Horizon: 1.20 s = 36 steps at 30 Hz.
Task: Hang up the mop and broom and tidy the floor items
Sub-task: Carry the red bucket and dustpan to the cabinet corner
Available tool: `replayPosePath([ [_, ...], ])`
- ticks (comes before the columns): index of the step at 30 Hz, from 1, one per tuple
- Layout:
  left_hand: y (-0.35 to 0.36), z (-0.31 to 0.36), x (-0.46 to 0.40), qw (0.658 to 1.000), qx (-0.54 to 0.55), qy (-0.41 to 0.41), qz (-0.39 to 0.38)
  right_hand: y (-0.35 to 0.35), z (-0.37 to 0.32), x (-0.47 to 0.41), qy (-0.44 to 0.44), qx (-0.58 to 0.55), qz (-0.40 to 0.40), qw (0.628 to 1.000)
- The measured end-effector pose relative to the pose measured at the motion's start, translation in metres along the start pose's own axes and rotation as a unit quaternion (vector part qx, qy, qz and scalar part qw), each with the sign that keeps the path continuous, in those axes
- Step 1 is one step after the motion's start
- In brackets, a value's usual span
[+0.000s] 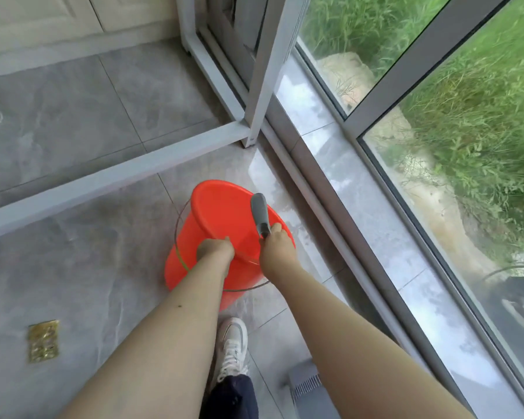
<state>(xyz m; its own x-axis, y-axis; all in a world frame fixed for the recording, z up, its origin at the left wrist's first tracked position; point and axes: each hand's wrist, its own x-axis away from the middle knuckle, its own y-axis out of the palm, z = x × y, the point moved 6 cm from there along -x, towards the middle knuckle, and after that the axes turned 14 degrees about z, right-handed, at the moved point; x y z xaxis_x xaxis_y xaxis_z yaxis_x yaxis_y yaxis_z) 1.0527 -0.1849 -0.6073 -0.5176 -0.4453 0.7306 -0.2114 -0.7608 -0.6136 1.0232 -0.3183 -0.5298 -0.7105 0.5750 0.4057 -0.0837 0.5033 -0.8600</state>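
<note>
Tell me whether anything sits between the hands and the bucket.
Nothing does. The left hand already grips the red bucket at its near rim, and the right hand over it holds a grey handle whose lower end is hidden.

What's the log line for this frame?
left hand: grips bucket rim | right hand: holds grey handle | bucket: on floor

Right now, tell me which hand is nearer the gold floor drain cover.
Left. The left hand grips the red bucket's near rim, on the side toward the gold drain cover. The right hand holds a grey handle over the bucket's window side, farther away.
</note>
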Motion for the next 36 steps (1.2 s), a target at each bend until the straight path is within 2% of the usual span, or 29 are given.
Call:
replayPosePath([
  [2,-0.015,-0.015,0.013,1.000,-0.009,-0.007,0.005,-0.011,0.006,0.019,-0.004,-0.005,0.014,1.000],
  [10,-0.056,-0.063,0.068,0.997,0.071,0.016,-0.008,-0.043,-0.002,0.100,-0.046,-0.028,0.044,0.998],
  [16,-0.116,-0.109,0.108,0.991,0.131,0.015,0.024,-0.067,-0.023,0.174,-0.117,0.000,0.033,0.993],
  [21,-0.161,-0.152,0.134,0.992,0.117,-0.012,0.050,-0.066,-0.051,0.229,-0.179,0.006,-0.012,0.984],
  [26,-0.224,-0.209,0.126,0.983,0.160,-0.057,0.073,-0.043,-0.103,0.289,-0.232,-0.012,-0.041,0.972],
  [36,-0.332,-0.350,0.096,0.945,0.268,-0.144,0.118,0.052,-0.197,0.433,-0.370,0.078,-0.102,0.920],
])
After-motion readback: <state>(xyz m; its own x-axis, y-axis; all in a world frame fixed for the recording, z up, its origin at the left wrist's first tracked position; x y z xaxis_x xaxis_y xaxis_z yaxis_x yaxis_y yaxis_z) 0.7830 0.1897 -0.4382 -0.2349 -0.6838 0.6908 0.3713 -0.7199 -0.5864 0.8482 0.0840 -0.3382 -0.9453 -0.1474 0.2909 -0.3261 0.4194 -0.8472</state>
